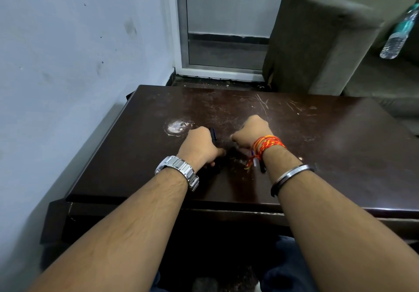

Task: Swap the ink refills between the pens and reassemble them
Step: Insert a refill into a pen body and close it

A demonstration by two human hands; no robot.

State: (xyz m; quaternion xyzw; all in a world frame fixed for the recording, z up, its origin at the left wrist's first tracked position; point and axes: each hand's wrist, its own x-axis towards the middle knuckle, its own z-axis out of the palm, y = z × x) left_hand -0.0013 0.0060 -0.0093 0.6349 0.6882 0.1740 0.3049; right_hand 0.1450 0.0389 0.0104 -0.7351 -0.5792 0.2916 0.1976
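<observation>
Both hands are fisted on the tabletop point(317, 137): left hand point(200, 146) grips a dark pen point(212, 134) pointing away, right hand point(251, 133) curled, contents unclear.

text: none legible | clear plastic water bottle point(399, 32) with teal label: print too blurred to read | silver metal wristwatch point(179, 170): face was turned away, no markings seen
</observation>
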